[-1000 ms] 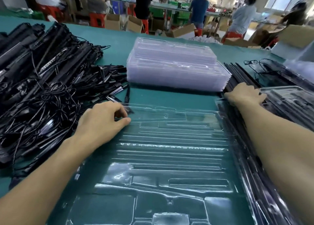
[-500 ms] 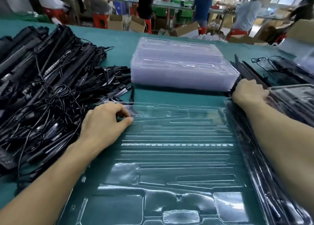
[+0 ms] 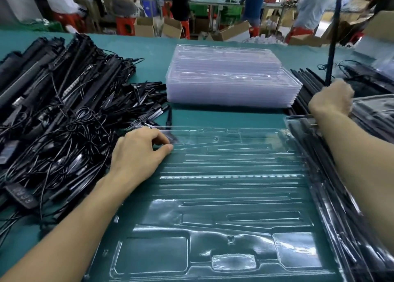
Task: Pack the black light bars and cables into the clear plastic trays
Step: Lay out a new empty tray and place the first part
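Observation:
An empty clear plastic tray (image 3: pixel 223 196) lies flat on the green table in front of me. My left hand (image 3: pixel 138 154) pinches its far left corner between thumb and fingers. My right hand (image 3: pixel 332 99) grips a thin black light bar (image 3: pixel 333 36) that stands nearly upright above the fist. A row of black bars (image 3: pixel 307 90) lies under that hand. To the left sits a big tangled heap of black light bars and cables (image 3: pixel 59 115). A stack of clear trays (image 3: pixel 230 79) stands at the far middle.
Packed trays (image 3: pixel 375 115) with black parts lie at the right, one running along the empty tray's right edge. A black remote controller (image 3: pixel 21 196) lies at the heap's near side. Several people and cardboard boxes are beyond the table's far edge.
My right hand has closed on a black bar from the right-hand row and lifted it so that it points up. My left hand stays on the tray's corner.

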